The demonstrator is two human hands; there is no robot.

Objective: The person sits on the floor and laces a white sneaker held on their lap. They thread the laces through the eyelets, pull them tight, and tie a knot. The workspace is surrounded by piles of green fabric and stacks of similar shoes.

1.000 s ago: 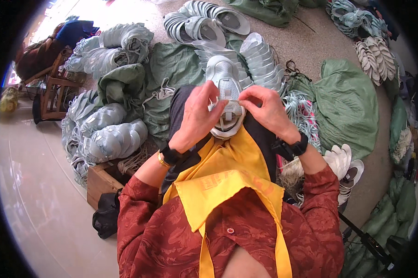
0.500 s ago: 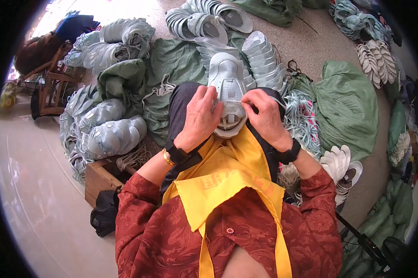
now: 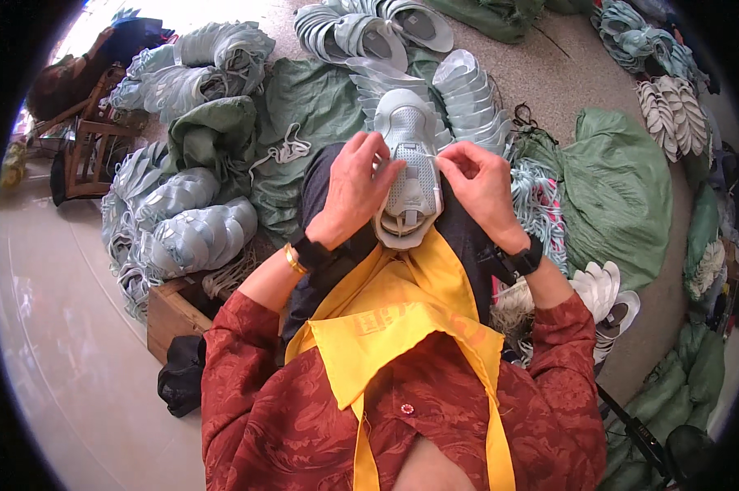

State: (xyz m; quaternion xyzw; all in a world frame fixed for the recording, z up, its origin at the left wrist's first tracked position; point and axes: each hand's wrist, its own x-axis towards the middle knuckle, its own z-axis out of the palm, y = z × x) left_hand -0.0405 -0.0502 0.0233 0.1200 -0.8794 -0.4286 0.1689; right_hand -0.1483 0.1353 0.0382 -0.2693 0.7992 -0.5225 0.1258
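Far left, bundled pale shoe uppers point(image 3: 193, 233) beyond a wooden box point(image 3: 171, 317). Then the left hand point(image 3: 355, 184), fingers curled beside the shoe's left edge; impossible to tell whether gripping. Between both hands, just beyond the yellow apron point(image 3: 368, 282), the pale grey shoe point(image 3: 409, 182). Next, the right hand point(image 3: 480, 186), fingers pinched on a thin white lace point(image 3: 427, 153). Farther right, a crumpled green sack point(image 3: 619, 196).

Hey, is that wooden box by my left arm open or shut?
Open: the wooden box shows its dark inside, with no lid across.
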